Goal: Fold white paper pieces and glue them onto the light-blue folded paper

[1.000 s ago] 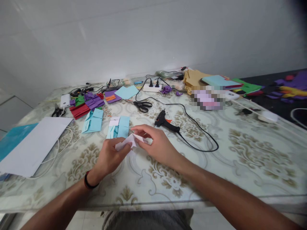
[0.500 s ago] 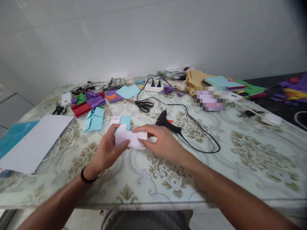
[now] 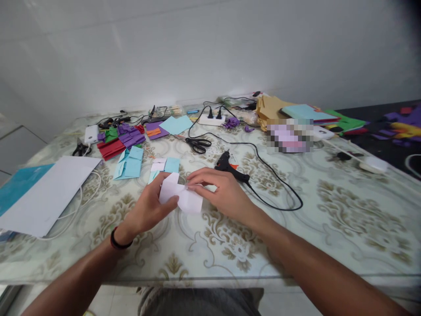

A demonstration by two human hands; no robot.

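Note:
A folded piece of white paper (image 3: pixel 191 201) is held above the table, low in the middle of the view. My left hand (image 3: pixel 154 202) grips its left part, thumb on the near face. My right hand (image 3: pixel 219 186) pinches its upper edge between thumb and fingers. Just beyond lie small folded white and light-blue papers (image 3: pixel 172 165), with a larger light-blue folded piece (image 3: pixel 132 163) to their left. A black glue gun (image 3: pixel 232 169) rests beyond my right hand.
Black scissors (image 3: pixel 198 145) and a white power strip (image 3: pixel 212 120) lie farther back. White sheets (image 3: pixel 54 193) cover the left side. Coloured paper strips (image 3: pixel 130 135) are piled back left. The glue gun's black cable (image 3: pixel 279 175) loops to the right.
The white paper has tilted and its right part now hangs lower and flatter. My right fingers have shifted from its right end to its upper edge.

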